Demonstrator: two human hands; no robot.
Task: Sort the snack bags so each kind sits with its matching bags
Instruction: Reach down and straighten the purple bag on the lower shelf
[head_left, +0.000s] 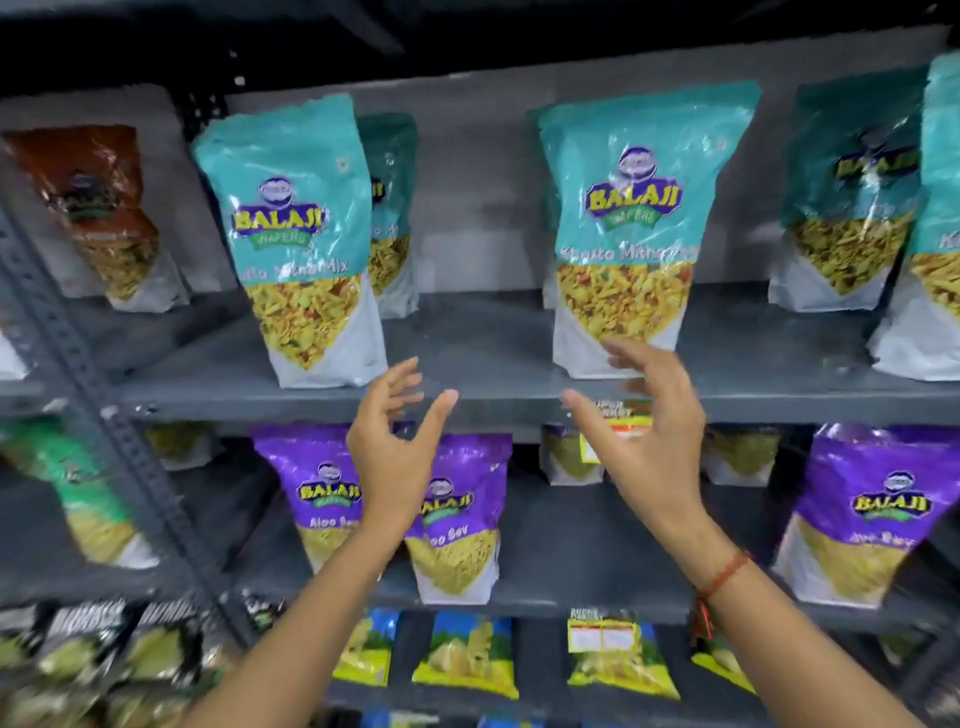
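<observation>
Teal Balaji mix bags stand upright on the upper grey shelf (467, 400): one at left (296, 239), one at centre-right (623, 228), more behind and at far right (852, 192). A brown bag (98, 208) stands at the shelf's left end. Purple Aloo Sev bags (457, 514) sit on the shelf below, another at right (862, 514). My left hand (395, 452) is raised in front of the shelf edge, fingers apart, holding nothing. My right hand (649, 431) is open just below the centre-right teal bag, fingertips near its base.
A slotted metal upright (119, 431) runs diagonally at left, with a green bag (78, 483) beyond it. Blue-and-yellow bags (467, 654) lie on the lowest shelf. Dark bags (104, 649) fill the bottom left. A price tag (618, 421) hangs on the shelf edge.
</observation>
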